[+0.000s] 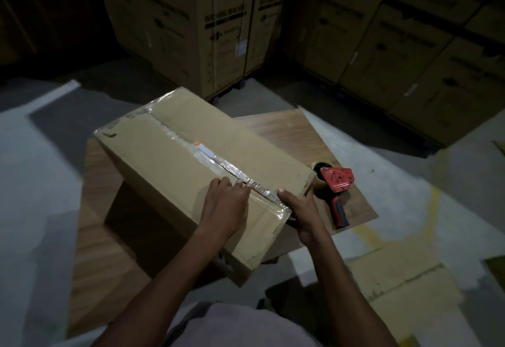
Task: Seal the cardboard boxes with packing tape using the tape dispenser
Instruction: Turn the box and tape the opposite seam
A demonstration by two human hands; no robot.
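Note:
A brown cardboard box (175,155) lies on a wooden board, its flaps closed. A strip of clear packing tape (218,162) runs along its centre seam from the far end to the near end. My left hand (226,207) rests on the box top near the close end, fingers pressing beside the tape. At the near right corner, my right hand (297,210) holds the box edge, thumb on top and fingers hidden down the side. The red tape dispenser (337,185) with a dark grip lies on the board to the right of the box, untouched.
The wooden board (297,133) sits on a grey concrete floor. Tall printed cartons (196,26) stand stacked behind and to the right. A flattened cardboard sheet (404,278) lies on the floor at the lower right. My light-coloured clothing shows at the bottom edge.

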